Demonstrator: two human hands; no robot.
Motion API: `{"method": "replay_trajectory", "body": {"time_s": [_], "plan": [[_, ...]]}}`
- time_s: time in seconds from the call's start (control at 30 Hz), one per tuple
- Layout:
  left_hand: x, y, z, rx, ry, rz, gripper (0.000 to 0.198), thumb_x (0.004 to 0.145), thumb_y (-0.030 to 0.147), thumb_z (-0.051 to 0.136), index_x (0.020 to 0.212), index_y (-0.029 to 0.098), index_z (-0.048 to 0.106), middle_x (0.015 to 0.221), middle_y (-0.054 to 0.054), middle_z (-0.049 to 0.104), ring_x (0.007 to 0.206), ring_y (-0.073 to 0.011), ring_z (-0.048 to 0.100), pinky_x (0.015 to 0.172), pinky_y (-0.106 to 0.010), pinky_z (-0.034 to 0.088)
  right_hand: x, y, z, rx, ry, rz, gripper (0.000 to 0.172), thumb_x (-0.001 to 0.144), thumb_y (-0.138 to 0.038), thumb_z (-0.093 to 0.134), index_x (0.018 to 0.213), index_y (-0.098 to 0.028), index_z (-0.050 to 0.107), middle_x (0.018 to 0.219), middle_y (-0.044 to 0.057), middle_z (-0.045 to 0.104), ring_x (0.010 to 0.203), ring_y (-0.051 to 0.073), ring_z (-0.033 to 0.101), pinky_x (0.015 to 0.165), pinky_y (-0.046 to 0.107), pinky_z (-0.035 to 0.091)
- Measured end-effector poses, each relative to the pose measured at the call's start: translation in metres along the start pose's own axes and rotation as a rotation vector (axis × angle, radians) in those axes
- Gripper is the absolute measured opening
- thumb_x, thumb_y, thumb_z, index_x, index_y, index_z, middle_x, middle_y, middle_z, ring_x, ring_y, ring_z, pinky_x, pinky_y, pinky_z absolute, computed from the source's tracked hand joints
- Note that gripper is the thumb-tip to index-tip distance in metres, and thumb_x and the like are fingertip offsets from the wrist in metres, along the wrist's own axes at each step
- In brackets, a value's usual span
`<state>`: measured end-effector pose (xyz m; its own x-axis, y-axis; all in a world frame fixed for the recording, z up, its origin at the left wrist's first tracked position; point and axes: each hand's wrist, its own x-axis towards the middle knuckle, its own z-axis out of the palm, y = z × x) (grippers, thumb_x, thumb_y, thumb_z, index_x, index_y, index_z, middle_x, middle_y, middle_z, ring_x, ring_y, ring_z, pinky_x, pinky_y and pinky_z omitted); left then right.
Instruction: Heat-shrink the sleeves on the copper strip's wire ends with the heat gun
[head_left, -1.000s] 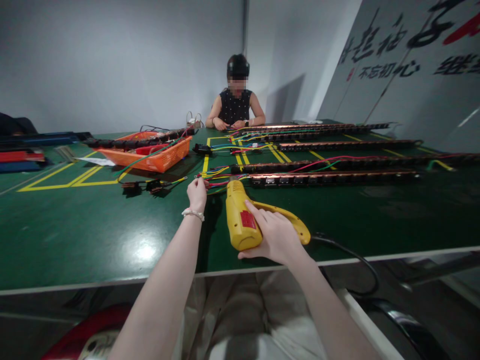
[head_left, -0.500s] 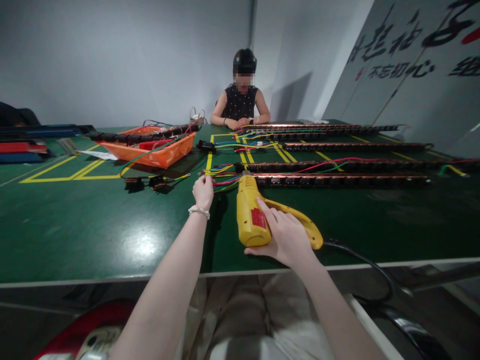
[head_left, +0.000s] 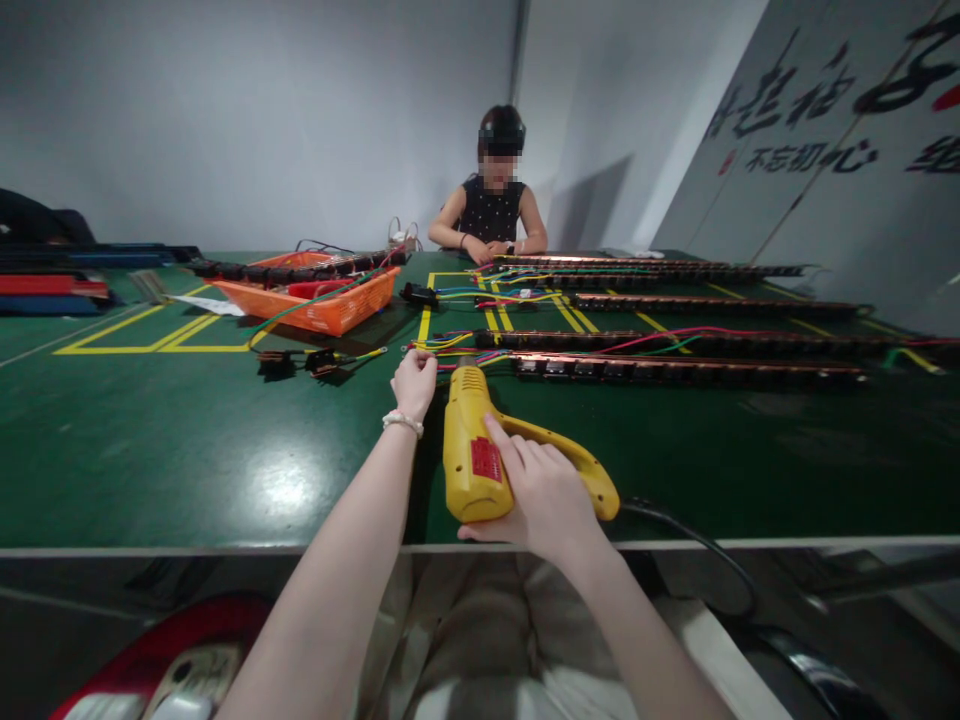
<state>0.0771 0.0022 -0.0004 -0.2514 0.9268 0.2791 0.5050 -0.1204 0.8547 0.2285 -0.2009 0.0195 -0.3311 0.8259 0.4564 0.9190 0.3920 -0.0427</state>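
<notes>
My right hand is wrapped round the handle of a yellow heat gun with a red label. The gun's nozzle points away from me, toward coloured wires at the end of a long black and copper strip. Left of the nozzle, my left hand is closed in a pinch on the ends of some of these wires; the fingertips are partly hidden. A second strip with wires lies just behind the first.
An orange basket with a strip across it stands at the left. Small black parts with a wire lie before it. More strips lie farther back. Across the green table sits a person. A black cable trails off the near edge.
My right hand has moved the heat gun left and slightly nearer to me, bringing the nozzle closer to my left hand. The left hand keeps its pinch. The view has shifted slightly.
</notes>
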Motion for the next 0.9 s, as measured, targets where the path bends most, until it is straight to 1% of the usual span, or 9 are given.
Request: {"method": "replay_trajectory", "body": {"time_s": [0.07, 0.2, 0.37, 0.5, 0.7, 0.9], "plan": [[0.001, -0.001, 0.000, -0.007, -0.004, 0.003, 0.020, 0.076, 0.029, 0.051, 0.087, 0.022, 0.066, 0.087, -0.003, 0.071, 0.087, -0.0201, 0.063, 0.079, -0.031, 0.041, 0.002, -0.004, 0.001, -0.012, -0.019, -0.026, 0.109, 0.069, -0.075, 0.054, 0.147, -0.006, 0.022, 0.094, 0.013, 0.060, 0.080, 0.028, 0.056, 0.075, 0.042, 0.044], [0.003, -0.003, 0.001, -0.007, -0.029, -0.008, 0.021, 0.078, 0.028, 0.048, 0.086, 0.022, 0.067, 0.090, -0.004, 0.072, 0.090, -0.0204, 0.063, 0.080, -0.032, 0.042, 0.005, -0.007, 0.001, -0.020, -0.045, -0.063, 0.104, 0.074, -0.069, 0.054, 0.148, -0.005, 0.019, 0.094, 0.014, 0.060, 0.080, 0.029, 0.056, 0.074, 0.043, 0.044], [0.008, -0.009, 0.002, -0.009, -0.052, 0.011, 0.023, 0.079, 0.029, 0.046, 0.087, 0.021, 0.067, 0.089, -0.004, 0.071, 0.086, -0.0197, 0.063, 0.078, -0.031, 0.043, 0.006, -0.002, 0.001, 0.024, -0.039, -0.118, 0.102, 0.075, -0.070, 0.052, 0.148, -0.006, 0.021, 0.094, 0.013, 0.061, 0.081, 0.028, 0.057, 0.076, 0.043, 0.044], [0.010, -0.013, 0.003, -0.007, -0.052, 0.011, 0.025, 0.080, 0.027, 0.044, 0.089, 0.021, 0.067, 0.088, -0.004, 0.070, 0.083, -0.0189, 0.063, 0.076, -0.030, 0.043, 0.008, 0.004, -0.001, 0.091, -0.025, -0.151, 0.107, 0.070, -0.076, 0.053, 0.146, -0.004, 0.027, 0.091, 0.012, 0.062, 0.080, 0.027, 0.059, 0.076, 0.041, 0.044], [0.009, -0.013, 0.003, 0.005, -0.044, 0.034, 0.023, 0.079, 0.025, 0.044, 0.086, 0.022, 0.066, 0.089, -0.004, 0.070, 0.086, -0.0190, 0.063, 0.078, -0.030, 0.043, 0.008, 0.016, -0.005, 0.152, -0.036, -0.139, 0.113, 0.062, -0.079, 0.057, 0.145, -0.007, 0.031, 0.094, 0.012, 0.064, 0.082, 0.027, 0.060, 0.075, 0.039, 0.043], [0.007, -0.010, 0.003, 0.000, -0.009, 0.048, 0.023, 0.080, 0.025, 0.044, 0.084, 0.022, 0.067, 0.090, -0.004, 0.071, 0.087, -0.0191, 0.063, 0.080, -0.030, 0.043, 0.006, 0.028, -0.008, 0.191, -0.045, -0.113, 0.115, 0.058, -0.076, 0.063, 0.146, -0.011, 0.028, 0.099, 0.011, 0.065, 0.087, 0.027, 0.062, 0.079, 0.039, 0.044]]}}
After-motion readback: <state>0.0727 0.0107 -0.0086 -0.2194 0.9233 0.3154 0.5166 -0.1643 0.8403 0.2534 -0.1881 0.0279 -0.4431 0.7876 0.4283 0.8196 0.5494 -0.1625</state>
